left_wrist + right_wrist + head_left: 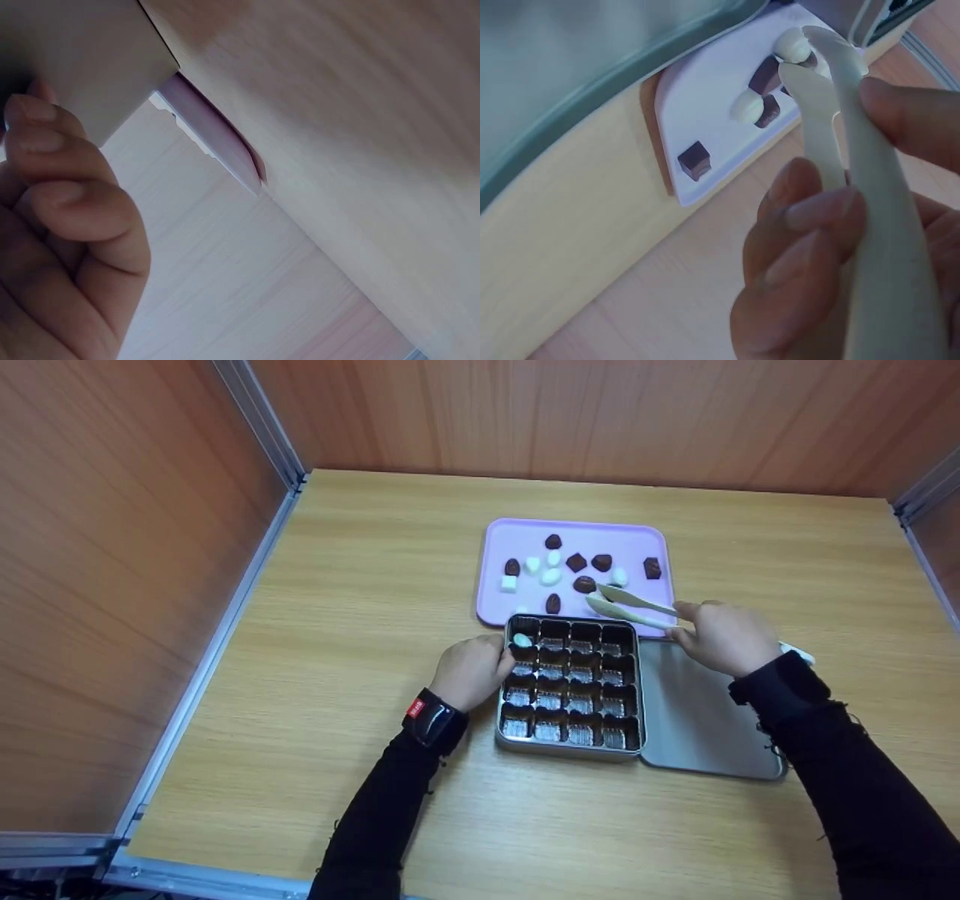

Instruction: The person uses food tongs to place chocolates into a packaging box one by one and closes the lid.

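A metal tin (570, 751) holds a dark divided insert with rows of square compartments. One pale green piece (522, 640) lies in its far-left compartment. At the tin's left side my left hand (472, 671) grips the rim; in the left wrist view its curled fingers (82, 210) meet the tin's wall (112, 60). My right hand (727, 637) holds cream-coloured tongs (637, 619), their tips apart over the near part of the lilac tray (630, 537). Close by the tips sits a brown chocolate (584, 584). I cannot tell whether the tongs touch any piece.
Several brown and pale chocolates are scattered on the tray, one square brown chocolate (652, 568) at its right. The flat grey lid (712, 727) lies right of the tin, under the right forearm. Wood-grain panels (585, 420) wall the table's back and sides.
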A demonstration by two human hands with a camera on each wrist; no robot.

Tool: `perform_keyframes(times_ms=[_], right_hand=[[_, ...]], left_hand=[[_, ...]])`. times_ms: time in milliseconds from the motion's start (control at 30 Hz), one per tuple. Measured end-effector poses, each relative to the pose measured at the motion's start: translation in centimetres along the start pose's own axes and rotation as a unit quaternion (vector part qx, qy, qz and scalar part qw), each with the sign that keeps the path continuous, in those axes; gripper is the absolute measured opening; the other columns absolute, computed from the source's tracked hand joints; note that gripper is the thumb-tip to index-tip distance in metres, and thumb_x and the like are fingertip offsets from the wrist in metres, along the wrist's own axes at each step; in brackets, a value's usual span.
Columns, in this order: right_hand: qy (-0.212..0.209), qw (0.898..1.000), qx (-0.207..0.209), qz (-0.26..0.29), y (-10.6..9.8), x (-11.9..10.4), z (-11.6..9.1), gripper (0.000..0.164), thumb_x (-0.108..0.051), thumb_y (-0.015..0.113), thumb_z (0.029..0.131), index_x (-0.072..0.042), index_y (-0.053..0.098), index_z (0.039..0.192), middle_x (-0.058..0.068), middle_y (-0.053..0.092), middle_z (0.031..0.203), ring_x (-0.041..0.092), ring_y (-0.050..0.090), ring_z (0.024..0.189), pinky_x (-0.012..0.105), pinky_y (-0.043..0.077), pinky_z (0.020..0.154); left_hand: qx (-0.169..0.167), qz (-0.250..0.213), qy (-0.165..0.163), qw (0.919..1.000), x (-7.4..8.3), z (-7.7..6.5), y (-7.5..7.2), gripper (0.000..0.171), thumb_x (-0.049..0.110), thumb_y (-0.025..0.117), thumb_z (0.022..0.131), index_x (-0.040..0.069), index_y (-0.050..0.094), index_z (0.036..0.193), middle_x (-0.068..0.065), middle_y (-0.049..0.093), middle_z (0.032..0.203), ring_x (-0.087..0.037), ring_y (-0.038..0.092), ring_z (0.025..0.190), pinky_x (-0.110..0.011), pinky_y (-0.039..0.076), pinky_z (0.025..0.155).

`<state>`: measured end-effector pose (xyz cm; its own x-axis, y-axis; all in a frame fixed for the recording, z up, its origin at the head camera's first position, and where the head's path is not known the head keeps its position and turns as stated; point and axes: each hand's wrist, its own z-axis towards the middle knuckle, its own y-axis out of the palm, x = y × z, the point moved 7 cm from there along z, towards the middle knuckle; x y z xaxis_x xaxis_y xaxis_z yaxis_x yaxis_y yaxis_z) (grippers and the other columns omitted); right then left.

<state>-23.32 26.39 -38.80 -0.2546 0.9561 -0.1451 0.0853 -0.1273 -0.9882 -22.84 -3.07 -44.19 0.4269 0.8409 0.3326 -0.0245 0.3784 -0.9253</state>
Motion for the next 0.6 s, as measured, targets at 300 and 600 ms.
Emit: perform_keyframes(times_ms=[300,600], right_hand=[[0.0,1.0,0.009,0.018,0.0,0.3,0.2,0.032,-0.024,0.061,0.093,-0.007,0.066,0.119,0.013,0.067,0.081,0.023,0.053,0.062,0.034,0.033,0.048],[-0.008,0.998,0.05,0.034,-2.2,-0.8,-1.0,0.04,-0.029,0.062,0.094,-0.006,0.064,0.127,0.013,0.068,0.082,0.021,0.049,0.058,0.032,0.029,0.047]], left_hand=[[0.017,0.0,0.011,0.9998,0.2,-0.1,-0.2,0.026,0.022,0.049,0.094,0.008,0.058,0.075,-0.006,0.063,0.072,-0.023,0.061,0.062,-0.04,0.051,0.059],[0.005,-0.004,0.002,1.0,0.1,-0.1,-0.2,0.026,0.022,0.049,0.095,0.008,0.058,0.075,-0.005,0.062,0.072,-0.022,0.059,0.062,-0.038,0.051,0.059]])
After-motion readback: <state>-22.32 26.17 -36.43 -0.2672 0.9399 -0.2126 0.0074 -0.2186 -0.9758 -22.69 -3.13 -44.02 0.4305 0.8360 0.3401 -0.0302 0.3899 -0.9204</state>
